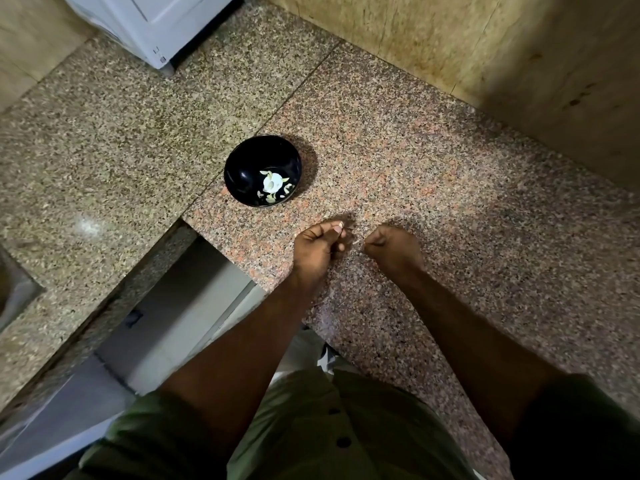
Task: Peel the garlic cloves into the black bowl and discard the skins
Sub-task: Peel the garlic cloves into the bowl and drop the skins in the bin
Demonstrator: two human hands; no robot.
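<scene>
Two hands apart over counter point(450, 168) — left hand point(317, 245) pinches pale garlic bit point(340, 224), right hand point(393, 249) fisted, contents unclear; black bowl point(242, 168) holds garlic.

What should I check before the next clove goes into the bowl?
1. Black bowl upright on the granite counter: ok.
2. Bowl holds garlic pieces: ok.
3. Left hand pinches something small and pale at its fingertips: ok; clove or skin, cannot tell.
4. Right hand curled, contents: cannot tell.
5. Path from both hands to bowl unobstructed: ok.
6. Place for discarded skins in view: not ok.
</scene>
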